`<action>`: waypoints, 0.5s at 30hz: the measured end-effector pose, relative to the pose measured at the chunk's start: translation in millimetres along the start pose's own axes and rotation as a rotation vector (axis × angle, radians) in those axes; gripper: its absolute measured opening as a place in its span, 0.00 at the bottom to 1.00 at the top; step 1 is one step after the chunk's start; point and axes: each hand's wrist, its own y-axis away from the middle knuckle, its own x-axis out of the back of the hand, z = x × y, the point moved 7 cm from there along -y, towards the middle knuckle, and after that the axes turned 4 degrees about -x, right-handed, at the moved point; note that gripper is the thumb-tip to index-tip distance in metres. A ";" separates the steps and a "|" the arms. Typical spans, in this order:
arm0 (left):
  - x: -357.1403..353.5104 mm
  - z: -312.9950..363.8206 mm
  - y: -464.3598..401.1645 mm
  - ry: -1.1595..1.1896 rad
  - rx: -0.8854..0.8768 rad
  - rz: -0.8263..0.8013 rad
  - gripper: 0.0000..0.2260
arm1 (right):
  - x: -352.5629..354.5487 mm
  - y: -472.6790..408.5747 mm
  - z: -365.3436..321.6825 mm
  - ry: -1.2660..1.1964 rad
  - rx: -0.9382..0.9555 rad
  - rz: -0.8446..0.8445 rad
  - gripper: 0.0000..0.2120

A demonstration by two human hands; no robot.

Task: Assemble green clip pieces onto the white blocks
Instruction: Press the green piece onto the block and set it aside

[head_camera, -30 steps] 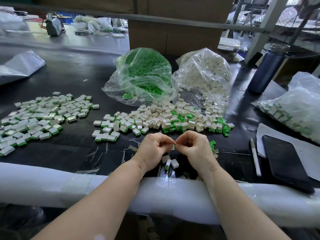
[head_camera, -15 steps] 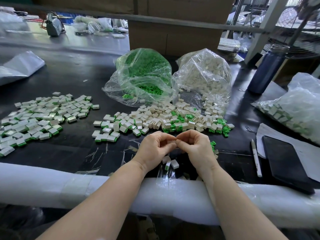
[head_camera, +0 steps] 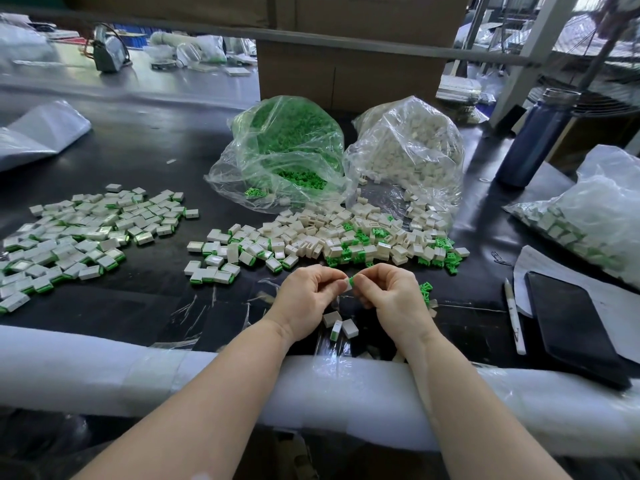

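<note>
My left hand [head_camera: 306, 296] and my right hand [head_camera: 391, 294] meet above the black table, fingertips together. Between them they pinch a small white block with a green clip [head_camera: 349, 283] on its end. Under the hands lie three loose blocks [head_camera: 341, 325]. A loose heap of white blocks and green clips [head_camera: 346, 239] spreads just beyond the hands. Behind it stand a clear bag of green clips [head_camera: 287, 150] and a clear bag of white blocks [head_camera: 408, 150]. Several assembled blocks [head_camera: 79, 233] cover the table's left side.
A white foam pad [head_camera: 104, 372] runs along the table's near edge under my forearms. At the right lie a black phone [head_camera: 571, 327], a white pen [head_camera: 514, 315], papers and another bag of pieces [head_camera: 595, 216]. A dark blue bottle [head_camera: 533, 140] stands at the back right.
The hands have parted slightly, and the green end of the pinched piece now shows between the fingertips. Nothing else on the table has moved.
</note>
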 end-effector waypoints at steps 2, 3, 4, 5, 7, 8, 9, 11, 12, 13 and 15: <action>-1.2 0.3 0.7 -0.029 -0.001 -0.017 0.06 | -1.9 -0.4 0.7 0.050 0.001 -0.019 0.07; -1.5 0.2 0.9 -0.047 -0.003 -0.021 0.06 | -2.8 -0.4 1.1 0.073 0.003 -0.028 0.06; -1.7 0.0 1.0 -0.058 -0.004 -0.023 0.06 | -3.4 -0.5 1.3 0.090 0.006 -0.032 0.06; -1.8 -0.2 1.1 -0.061 -0.006 -0.022 0.06 | -3.5 -0.5 1.2 0.097 0.011 -0.032 0.06; -1.7 0.2 1.1 -0.055 -0.011 -0.011 0.05 | -3.0 -0.4 0.2 0.072 0.022 -0.023 0.06; -1.2 0.3 0.8 -0.047 -0.010 0.000 0.04 | -2.7 -0.2 -0.3 0.039 0.025 -0.019 0.06; -0.4 0.5 0.5 -0.030 -0.007 0.011 0.03 | -2.2 0.3 -0.7 0.003 0.028 -0.015 0.06; 0.3 1.5 0.3 0.012 0.003 0.021 0.03 | -1.2 1.4 -2.2 -0.043 0.037 -0.010 0.06; 0.1 1.8 0.2 0.029 0.007 0.020 0.04 | -0.9 1.9 -3.0 -0.050 0.043 -0.009 0.05; -0.1 2.3 0.5 0.040 0.010 0.015 0.04 | -0.8 2.1 -3.6 -0.055 0.045 -0.010 0.05; -0.7 4.2 1.3 0.041 0.009 0.004 0.04 | -0.6 1.9 -3.5 -0.062 0.043 -0.011 0.04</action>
